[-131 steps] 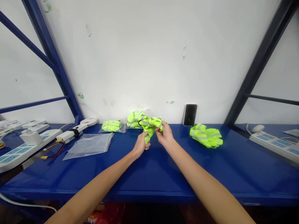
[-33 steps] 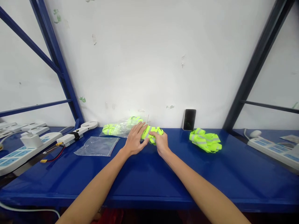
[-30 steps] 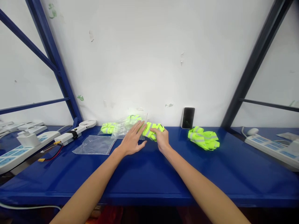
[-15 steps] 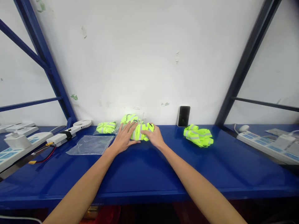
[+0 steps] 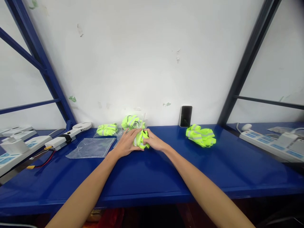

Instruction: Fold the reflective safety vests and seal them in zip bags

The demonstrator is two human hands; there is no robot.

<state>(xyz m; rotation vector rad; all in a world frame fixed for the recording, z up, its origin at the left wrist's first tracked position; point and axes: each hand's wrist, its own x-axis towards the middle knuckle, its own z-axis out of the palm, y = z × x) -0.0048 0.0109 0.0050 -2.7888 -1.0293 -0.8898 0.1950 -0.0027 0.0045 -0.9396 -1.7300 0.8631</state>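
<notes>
A yellow-green reflective bundle (image 5: 141, 139) is squeezed between my two hands on the blue table (image 5: 147, 177). My left hand (image 5: 127, 141) presses on its left side, the thumb along the near edge. On its right side my right hand (image 5: 153, 140) grips it with bent fingers. Just behind stands another yellow-green bundle (image 5: 129, 121) in clear plastic, and a bagged one (image 5: 106, 129) lies to the left. A flat clear plastic bag (image 5: 91, 148) rests left of my left hand. Farther right sits a loose yellow-green bundle (image 5: 200, 136).
A phone (image 5: 186, 116) leans against the white wall. At the left are a small white fan (image 5: 82, 126), a wired white device (image 5: 58, 141) and a power strip (image 5: 14, 155). Another power strip (image 5: 268, 145) lies at the right, beyond a dark post (image 5: 244, 66).
The bundle between my hands is more compact, and my right hand has moved left, closer to my left hand. The view has shifted slightly.
</notes>
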